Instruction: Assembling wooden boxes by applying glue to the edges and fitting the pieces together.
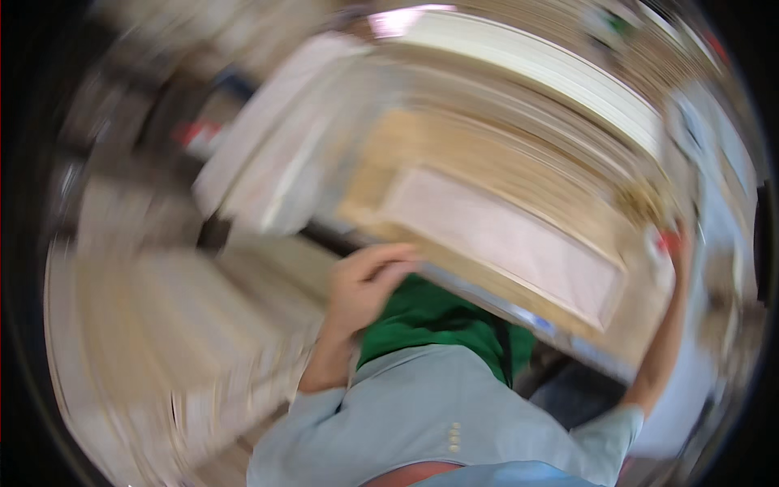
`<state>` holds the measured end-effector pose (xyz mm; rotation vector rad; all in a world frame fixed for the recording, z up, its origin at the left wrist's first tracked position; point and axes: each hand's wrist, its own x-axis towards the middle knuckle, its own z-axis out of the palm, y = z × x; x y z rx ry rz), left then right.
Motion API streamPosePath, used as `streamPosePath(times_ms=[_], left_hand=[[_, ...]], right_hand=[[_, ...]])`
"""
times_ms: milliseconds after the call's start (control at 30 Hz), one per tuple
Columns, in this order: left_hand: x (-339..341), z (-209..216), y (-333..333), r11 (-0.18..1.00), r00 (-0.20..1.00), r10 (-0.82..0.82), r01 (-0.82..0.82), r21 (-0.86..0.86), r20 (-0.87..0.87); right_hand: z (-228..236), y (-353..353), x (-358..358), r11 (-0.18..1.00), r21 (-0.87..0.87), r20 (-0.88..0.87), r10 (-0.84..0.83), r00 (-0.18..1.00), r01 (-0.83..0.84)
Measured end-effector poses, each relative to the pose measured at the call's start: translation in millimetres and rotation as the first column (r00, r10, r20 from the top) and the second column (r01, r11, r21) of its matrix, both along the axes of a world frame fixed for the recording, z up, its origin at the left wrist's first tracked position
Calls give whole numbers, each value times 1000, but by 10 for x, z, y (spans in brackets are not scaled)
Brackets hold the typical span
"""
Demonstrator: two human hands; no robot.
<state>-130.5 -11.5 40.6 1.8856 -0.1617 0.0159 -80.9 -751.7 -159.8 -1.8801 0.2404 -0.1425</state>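
Strong motion blur smears the view. A pale pink rectangular panel in a thin light wooden frame [503,239] lies on a tan wooden workbench [365,207]. At the bench's near edge, left of the frame, my left hand [365,284] hangs with fingers stretched loosely to the right and nothing visible in them. My right arm reaches far out to the right. There my right hand [682,235] is at a small white and red object [661,245]; blur hides its kind and whether my fingers grip it.
Stacked pale boards [187,341] rise at the lower left. A wrapped whitish slab [276,154] stands left of the bench. Long white strips [535,61] lie along the far side. A yellowish bundle [641,203] sits near my right hand. Green cloth [438,321] hangs at my waist.
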Motion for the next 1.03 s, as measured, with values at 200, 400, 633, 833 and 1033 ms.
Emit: streamPosePath(times_ms=[200,400,633,833,1033], left_hand=[[-337,-8,114,991,991,-133,133,14,6],[-277,-8,49,990,992,-114,109,85,48],[-211,100,-90,969,965,-245,242,48,97],[-226,269,-414,905,905,-424,425,-38,27],[-165,489,-975,771,787,-583,615,-165,204]], right_hand=[[-521,-1302,896,204,-979,58,173,983,22],[377,-525,785,442,-877,-243,-70,967,-188],[1775,591,-6,479,-863,-7,-334,942,163],[2389,1384,-178,808,-118,282,-530,800,577],[3146,2424,-1106,954,101,305,-300,904,282]])
